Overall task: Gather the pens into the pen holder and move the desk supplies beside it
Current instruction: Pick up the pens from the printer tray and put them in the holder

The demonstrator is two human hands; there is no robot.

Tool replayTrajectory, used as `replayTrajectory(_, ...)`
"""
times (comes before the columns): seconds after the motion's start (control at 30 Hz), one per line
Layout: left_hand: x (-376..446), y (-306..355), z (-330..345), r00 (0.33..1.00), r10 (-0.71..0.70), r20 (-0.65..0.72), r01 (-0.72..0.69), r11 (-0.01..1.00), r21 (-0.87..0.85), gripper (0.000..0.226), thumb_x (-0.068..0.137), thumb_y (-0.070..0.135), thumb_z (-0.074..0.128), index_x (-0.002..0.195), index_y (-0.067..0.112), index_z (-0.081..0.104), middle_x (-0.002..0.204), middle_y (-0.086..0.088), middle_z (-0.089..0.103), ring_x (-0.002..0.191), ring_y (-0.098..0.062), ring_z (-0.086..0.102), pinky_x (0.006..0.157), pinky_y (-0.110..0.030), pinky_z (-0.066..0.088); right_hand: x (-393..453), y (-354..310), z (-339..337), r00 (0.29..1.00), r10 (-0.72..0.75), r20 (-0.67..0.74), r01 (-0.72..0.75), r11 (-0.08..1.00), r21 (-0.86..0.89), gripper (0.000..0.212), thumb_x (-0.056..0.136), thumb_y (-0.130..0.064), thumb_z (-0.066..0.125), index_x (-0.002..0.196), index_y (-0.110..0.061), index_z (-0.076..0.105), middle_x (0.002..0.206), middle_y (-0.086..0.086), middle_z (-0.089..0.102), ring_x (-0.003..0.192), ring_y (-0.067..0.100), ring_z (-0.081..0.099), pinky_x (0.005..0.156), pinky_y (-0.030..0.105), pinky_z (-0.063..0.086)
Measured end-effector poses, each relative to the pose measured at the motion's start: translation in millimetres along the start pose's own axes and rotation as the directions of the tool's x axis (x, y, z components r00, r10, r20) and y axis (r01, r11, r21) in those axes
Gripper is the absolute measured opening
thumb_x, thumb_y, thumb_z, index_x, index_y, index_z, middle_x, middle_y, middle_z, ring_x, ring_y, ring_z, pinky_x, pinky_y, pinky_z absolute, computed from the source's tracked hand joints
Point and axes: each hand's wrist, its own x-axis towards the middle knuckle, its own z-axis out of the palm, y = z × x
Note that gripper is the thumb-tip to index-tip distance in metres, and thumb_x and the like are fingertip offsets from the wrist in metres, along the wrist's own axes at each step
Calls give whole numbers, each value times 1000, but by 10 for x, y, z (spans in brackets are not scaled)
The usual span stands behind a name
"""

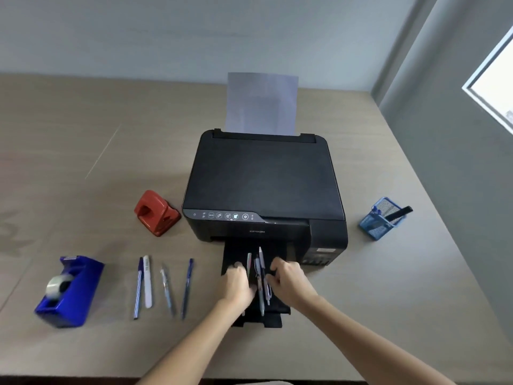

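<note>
Black printer (263,184) holds our landmark: on its front tray, our left hand (238,284) and right hand (288,282) together clasp several pens (259,276). Four more pens (163,287) lie left of it, the mesh pen holder (381,219) right.

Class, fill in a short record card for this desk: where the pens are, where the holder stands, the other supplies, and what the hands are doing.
Pens on desk: four, left of the printer
Pens on output tray: several
Pen holder: blue mesh, right of printer
Hole punch: red
Tape dispenser: blue, far left
Left hand: at tray pens
Right hand: at tray pens
</note>
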Motion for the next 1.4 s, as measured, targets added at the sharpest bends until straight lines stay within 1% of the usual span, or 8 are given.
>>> replayTrajectory(0.17,34,-86,-44,999,38,-1,-37,983,181,44,95,6,53,136,8,40,125,-14,59,114,-23,61,93,-29,53,105,-324,101,975,221,33,-216,970,-114,25,89,-21,54,105,-2,55,104,17,66,95,37,65,67,34,46)
replayTrajectory(0.47,23,86,40,998,8,67,-5,999,-51,37,93,24,57,121,3,48,116,-16,65,101,-32,68,79,-38,57,-8,-256,48,920,388,54,-366,899,-240,27,93,-10,39,116,-3,51,117,19,63,109,38,60,84,39,49)
replayTrajectory(0.67,23,149,41,986,116,117,-131,983,132,31,97,23,47,122,5,53,120,-14,60,105,-28,65,83,-34,54,-377,255,-587,909,280,307,-235,956,-178,28,97,-17,36,121,-9,47,107,16,60,89,33,59,66,36,42)
replayTrajectory(0.8,-254,323,-107,905,288,313,-295,955,-27,23,100,25,39,117,11,45,97,-4,66,77,-17,62,58,-24,46,-670,835,-1284,761,427,489,-490,872,2,20,96,-22,34,109,-14,47,84,9,56,63,20,51,49,24,40)
replayTrajectory(0.9,-441,874,-239,791,429,436,-361,903,-232,19,99,26,36,111,16,48,89,4,66,84,-13,61,73,-26,45,-776,1366,-1712,774,518,365,-589,801,112,14,96,-21,33,96,-19,47,73,7,53,54,20,49,45,22,38)
replayTrajectory(1.0,-428,1613,-246,741,571,353,-392,795,-463,19,101,24,38,103,17,55,82,7,61,83,-9,57,82,-26,45,-704,1754,-2059,821,563,91,-570,807,156,13,96,-14,41,89,-17,52,64,4,56,48,16,47,41,19,36)
replayTrajectory(1.2,166,3054,-144,847,526,75,-270,547,-793,18,103,13,34,93,17,48,92,-4,63,86,-14,59,88,-32,46,-310,2030,-2412,824,519,-226,-504,855,126,19,89,-7,51,97,-8,68,90,17,71,70,26,57,55,26,41)
replayTrajectory(1.4,756,3757,190,906,423,-36,-288,549,-785,14,100,7,38,94,15,48,116,-12,66,113,-24,61,107,-40,45,37,2028,-2560,852,437,-289,-453,892,13,16,84,2,53,82,-4,68,77,16,62,67,33,53,58,30,42)
